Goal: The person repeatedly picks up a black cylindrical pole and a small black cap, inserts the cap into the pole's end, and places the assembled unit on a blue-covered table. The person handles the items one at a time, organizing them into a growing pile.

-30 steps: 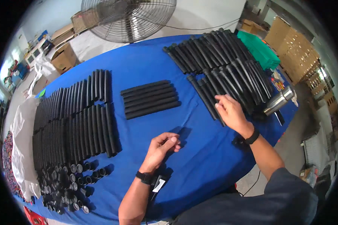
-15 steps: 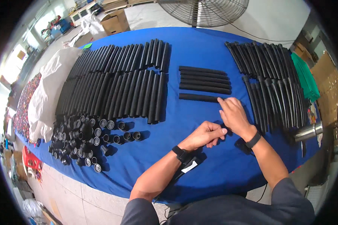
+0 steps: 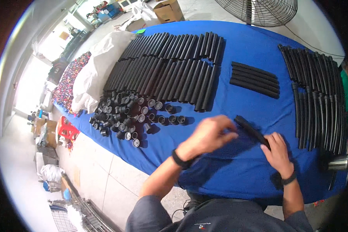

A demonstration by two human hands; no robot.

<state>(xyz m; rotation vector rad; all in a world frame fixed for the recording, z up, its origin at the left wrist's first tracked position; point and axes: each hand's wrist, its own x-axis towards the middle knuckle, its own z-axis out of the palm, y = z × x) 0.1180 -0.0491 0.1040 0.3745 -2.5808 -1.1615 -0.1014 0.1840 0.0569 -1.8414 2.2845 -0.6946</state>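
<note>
A single black tube (image 3: 249,128) lies slanted near the front of the blue-covered table, its near end under the fingers of my right hand (image 3: 277,152), which is closed on it. To its left, my left hand (image 3: 212,135) hangs over the cloth, blurred by motion. Its thumb and fingers look apart, and no object shows between them. Beyond my hands, several black tubes (image 3: 255,79) lie side by side in a small group. Left of my left hand are loose black round caps (image 3: 121,120), some standing with their open ends showing.
Two rows of black tubes (image 3: 162,77) cover the left of the table. Longer black tubes with collared ends (image 3: 317,96) fill the right, near a metal cylinder (image 3: 339,162). A white plastic sheet (image 3: 98,73) lies by multicoloured small pieces (image 3: 71,83). A fan (image 3: 259,11) stands behind.
The view has swung left. The single tube has come away from the group towards me and turned aslant, with my right hand on it. My left hand has shifted left of the tube and its fingers have spread.
</note>
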